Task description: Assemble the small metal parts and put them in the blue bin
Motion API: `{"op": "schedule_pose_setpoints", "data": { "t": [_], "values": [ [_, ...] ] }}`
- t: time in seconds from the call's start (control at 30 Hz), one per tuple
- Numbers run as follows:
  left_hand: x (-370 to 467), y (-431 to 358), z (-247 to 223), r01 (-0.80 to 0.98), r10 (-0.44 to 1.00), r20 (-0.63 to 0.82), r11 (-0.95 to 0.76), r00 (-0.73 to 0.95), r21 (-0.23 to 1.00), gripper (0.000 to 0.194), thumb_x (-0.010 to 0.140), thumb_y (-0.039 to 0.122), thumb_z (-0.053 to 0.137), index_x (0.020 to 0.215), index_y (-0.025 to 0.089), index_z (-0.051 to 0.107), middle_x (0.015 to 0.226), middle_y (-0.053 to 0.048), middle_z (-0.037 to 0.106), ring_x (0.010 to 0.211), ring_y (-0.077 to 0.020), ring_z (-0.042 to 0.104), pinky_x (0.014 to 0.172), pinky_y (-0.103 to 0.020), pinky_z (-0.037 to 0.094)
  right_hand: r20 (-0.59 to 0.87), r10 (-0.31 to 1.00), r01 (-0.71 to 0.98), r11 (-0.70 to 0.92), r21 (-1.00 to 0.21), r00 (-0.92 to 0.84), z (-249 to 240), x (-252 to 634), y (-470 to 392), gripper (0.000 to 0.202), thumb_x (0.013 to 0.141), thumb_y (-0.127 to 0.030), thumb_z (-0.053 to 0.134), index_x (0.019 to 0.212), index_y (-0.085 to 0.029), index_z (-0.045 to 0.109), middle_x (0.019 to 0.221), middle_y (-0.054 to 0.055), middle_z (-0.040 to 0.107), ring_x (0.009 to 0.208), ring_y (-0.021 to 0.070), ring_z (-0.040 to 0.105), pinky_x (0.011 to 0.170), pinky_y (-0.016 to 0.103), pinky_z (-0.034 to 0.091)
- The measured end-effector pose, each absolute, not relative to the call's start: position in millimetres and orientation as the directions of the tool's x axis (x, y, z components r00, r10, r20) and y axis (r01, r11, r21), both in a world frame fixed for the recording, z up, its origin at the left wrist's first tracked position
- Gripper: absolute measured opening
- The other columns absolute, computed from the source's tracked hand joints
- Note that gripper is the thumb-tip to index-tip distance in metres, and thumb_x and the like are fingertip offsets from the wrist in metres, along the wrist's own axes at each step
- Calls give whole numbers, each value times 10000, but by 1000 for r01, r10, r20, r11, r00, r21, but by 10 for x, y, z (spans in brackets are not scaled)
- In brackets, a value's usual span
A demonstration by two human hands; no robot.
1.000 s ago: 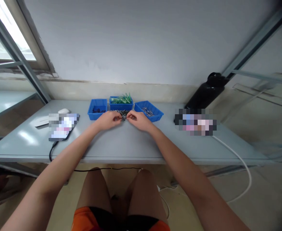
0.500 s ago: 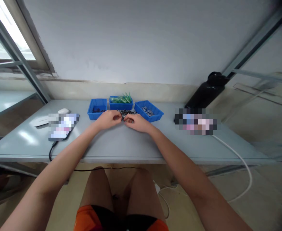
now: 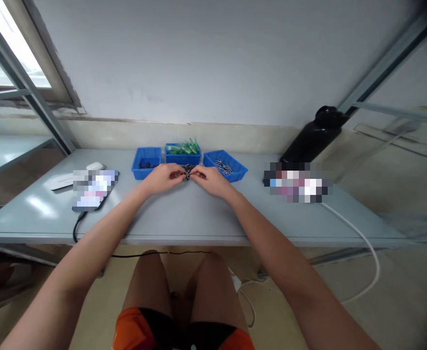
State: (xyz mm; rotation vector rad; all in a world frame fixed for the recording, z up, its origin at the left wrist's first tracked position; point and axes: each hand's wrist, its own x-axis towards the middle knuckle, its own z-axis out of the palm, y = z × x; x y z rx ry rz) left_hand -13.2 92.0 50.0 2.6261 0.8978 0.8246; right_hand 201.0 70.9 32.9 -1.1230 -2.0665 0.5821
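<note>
My left hand (image 3: 165, 177) and my right hand (image 3: 211, 180) are close together over the table, just in front of the blue bins. Both have fingers pinched together, and whatever lies between the fingertips is too small to make out. A pile of small dark and silver parts (image 3: 187, 168) lies between and behind the fingertips, partly hidden by the hands. The left blue bin (image 3: 136, 173) has dark pieces in it. Green slender pieces (image 3: 184, 147) fill the middle blue bin (image 3: 183, 159). Silver pin-like metal pieces (image 3: 223, 166) lie in the right blue bin (image 3: 237, 174).
On the left are a phone (image 3: 96, 189) with a black cable, a white flat box (image 3: 65, 182) and a small white case (image 3: 95, 166). A black bottle (image 3: 311, 138) stands at the right, behind a blurred-out device (image 3: 295, 183) with a white cable (image 3: 355, 231). A wall rises behind the table.
My right hand has shifted slightly away from me and its fingertips have come up to the left hand's. The left hand has barely moved. The bins stay in place.
</note>
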Motion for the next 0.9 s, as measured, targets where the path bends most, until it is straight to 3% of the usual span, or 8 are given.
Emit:
{"op": "schedule_pose_setpoints", "data": {
  "t": [0.43,0.67,0.9],
  "values": [
    [-95,906,498,380,544,487,-835,684,399,215,899,318,572,925,178,733,871,-64,697,785,-160,630,714,-263,472,368,814,556,577,-599,-449,299,1962,699,183,855,-278,491,847,-178,645,705,-2,615,649,127,508,654,252,357],
    [-82,851,516,458,666,464,-743,585,489,218,856,312,553,921,165,700,873,-45,718,746,-137,624,673,-227,475,353,831,533,549,-644,-430,313,1968,696,226,868,-354,521,947,-186,650,722,6,622,664,142,531,653,264,369],
    [-101,937,442,537,622,430,-782,654,316,195,862,300,546,876,171,693,828,-39,715,706,-141,607,645,-239,432,345,853,531,516,-672,-391,337,1978,681,250,871,-414,527,867,-196,650,723,15,628,667,149,531,631,270,369]
  ]
}}
